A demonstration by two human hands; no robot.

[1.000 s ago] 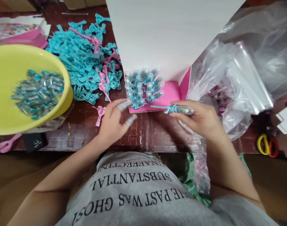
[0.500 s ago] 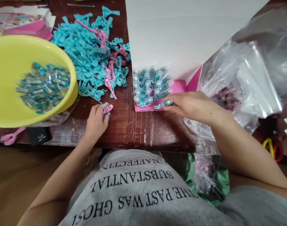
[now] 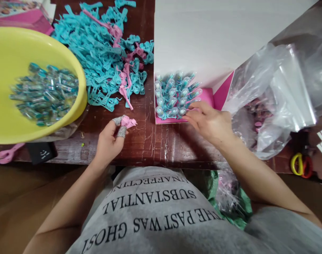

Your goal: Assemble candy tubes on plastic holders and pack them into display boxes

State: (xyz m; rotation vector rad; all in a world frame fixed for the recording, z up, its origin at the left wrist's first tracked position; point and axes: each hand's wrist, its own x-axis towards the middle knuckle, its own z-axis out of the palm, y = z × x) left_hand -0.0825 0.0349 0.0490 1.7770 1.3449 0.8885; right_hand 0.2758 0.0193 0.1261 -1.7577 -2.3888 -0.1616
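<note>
Pinching a pink plastic piece (image 3: pixel 128 122) between two grey-wrapped fingers (image 3: pixel 121 132) of the left hand (image 3: pixel 108 144), over the counter (image 3: pixel 147 148). Reaching with the right hand (image 3: pixel 212 121) to the front of an open box (image 3: pixel 224 90), fingertips right beside the nearest of the clear-topped tubes (image 3: pixel 172 92) standing in rows there. Hard to tell, with fingers overlapping tubes, whether gripping one or already released. Beyond the left hand, heaped on the counter: turquoise plastic pieces (image 3: pixel 97 53), with pink ones (image 3: pixel 115 32) mixed in. To the left of the left hand, a yellow basin (image 3: pixel 81 72) with loose tubes (image 3: pixel 51 91) inside. To the right of the right hand, a clear plastic bag (image 3: pixel 279 88); farther right and nearer the body, scissors (image 3: pixel 301 165) with yellow and red handles.
</note>
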